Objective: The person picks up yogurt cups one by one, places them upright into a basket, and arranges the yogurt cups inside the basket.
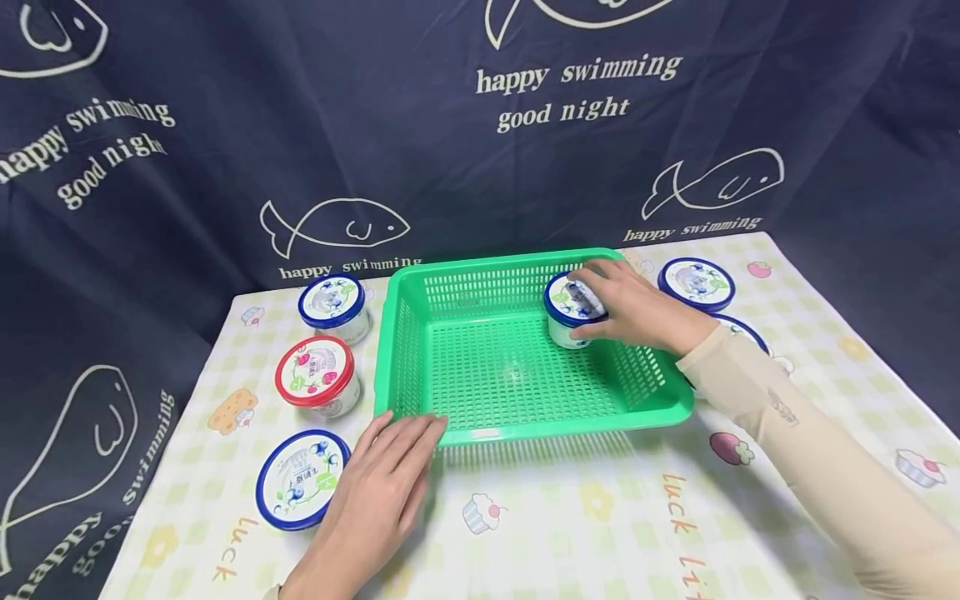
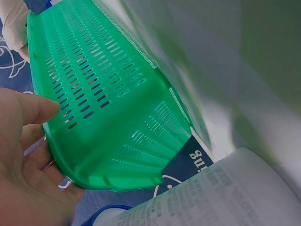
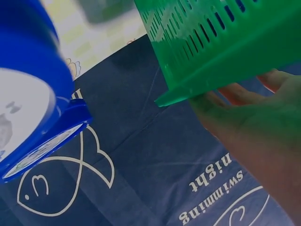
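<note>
A plastic tub with a blue lid point(image 1: 564, 293) stands inside the right part of a green slotted basket point(image 1: 525, 434). My right hand point(image 1: 637, 307) grips this tub from the right, its thumb and fingers about the lid. At the basket's near left corner, my left hand point(image 1: 386, 479) holds the rim. The left wrist view shows the thumb point(image 2: 44, 109) on the outside wall and the other fingers beyond the rim. In the right wrist view the basket wall hides the held tub and part of the right hand point(image 3: 263, 122).
Left of the basket stand a blue-lidded tub point(image 1: 331, 300), a red-lidded tub point(image 1: 315, 372) and a nearer blue-lidded tub point(image 1: 300, 479). Two more blue-lidded tubs stand at the right, one at the back point(image 1: 696, 282), another point(image 1: 741, 331) partly behind my forearm. A dark printed curtain point(image 1: 480, 167) hangs behind the table.
</note>
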{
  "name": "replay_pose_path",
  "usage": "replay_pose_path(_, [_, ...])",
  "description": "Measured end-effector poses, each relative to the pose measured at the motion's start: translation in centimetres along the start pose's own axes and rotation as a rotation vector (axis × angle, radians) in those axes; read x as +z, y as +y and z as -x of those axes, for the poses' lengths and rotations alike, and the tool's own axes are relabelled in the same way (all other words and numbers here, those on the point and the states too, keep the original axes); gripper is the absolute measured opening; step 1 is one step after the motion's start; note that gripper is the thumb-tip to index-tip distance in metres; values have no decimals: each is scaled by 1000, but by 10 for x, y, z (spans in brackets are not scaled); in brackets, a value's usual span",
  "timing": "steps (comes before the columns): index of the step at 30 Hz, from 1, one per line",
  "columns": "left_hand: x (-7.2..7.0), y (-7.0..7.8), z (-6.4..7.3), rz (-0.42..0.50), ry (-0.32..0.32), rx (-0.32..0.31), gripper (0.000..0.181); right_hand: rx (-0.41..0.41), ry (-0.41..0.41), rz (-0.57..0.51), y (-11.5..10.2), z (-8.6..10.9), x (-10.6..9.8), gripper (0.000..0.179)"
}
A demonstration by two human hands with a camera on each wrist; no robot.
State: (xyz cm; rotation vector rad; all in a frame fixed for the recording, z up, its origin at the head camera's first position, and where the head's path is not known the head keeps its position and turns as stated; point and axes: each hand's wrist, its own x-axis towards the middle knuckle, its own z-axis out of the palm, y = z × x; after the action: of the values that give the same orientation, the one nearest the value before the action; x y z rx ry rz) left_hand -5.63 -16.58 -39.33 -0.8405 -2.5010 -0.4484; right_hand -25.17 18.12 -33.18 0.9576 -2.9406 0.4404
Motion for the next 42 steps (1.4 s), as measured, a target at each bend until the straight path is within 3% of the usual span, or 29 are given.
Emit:
replay_pose_path(11, [2,3,-1,-2,6,-4,46,-7,49,-34,-2,18,-4,84])
replay_pose_path(20, [3,4,0,1,-10,-21,50,32,117,33,-4,29,-10,82])
replay_pose_path(30, [5,5,0,4,2,-16,49,38,169,30,-2,39,-14,80])
replay_pose_path(42, [0,3,2,-8,-15,-19,51,63,270,-2,10,55,-20,66])
